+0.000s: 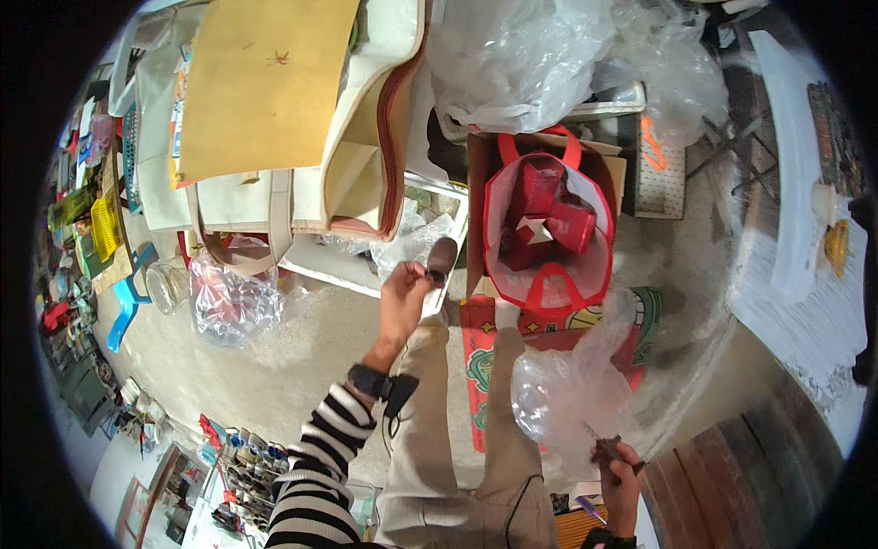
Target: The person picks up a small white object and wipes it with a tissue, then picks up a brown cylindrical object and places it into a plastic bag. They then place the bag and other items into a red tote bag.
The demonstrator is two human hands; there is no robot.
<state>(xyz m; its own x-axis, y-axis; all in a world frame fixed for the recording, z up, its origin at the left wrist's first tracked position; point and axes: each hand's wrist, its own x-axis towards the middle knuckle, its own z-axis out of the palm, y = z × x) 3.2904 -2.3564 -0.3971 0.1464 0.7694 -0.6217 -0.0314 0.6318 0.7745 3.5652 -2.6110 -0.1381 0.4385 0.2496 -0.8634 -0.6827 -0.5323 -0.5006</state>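
Note:
My left hand [407,296] is raised over my left foot, its fingers pinched on a small dark piece [435,276]. A brown rounded shape [442,254] shows just beyond those fingertips; whether it is a shoe toe or part of the held piece I cannot tell. At the lower right, my right hand [621,473] grips a dark brown crumpled piece [608,451], with a thin point sticking out of it. A clear plastic bag [573,391] lies beside that hand. Ahead, a red tote bag [490,240] stands open with several dark red pieces [573,223] inside.
A cardboard box [475,206] surrounds the tote. At upper left, a yellow-brown board [267,82] rests on a large cream bag [302,199]. A white tray [329,271], a blue stool [127,302] and a glass jar [166,288] are left. A wooden surface [741,460] is lower right.

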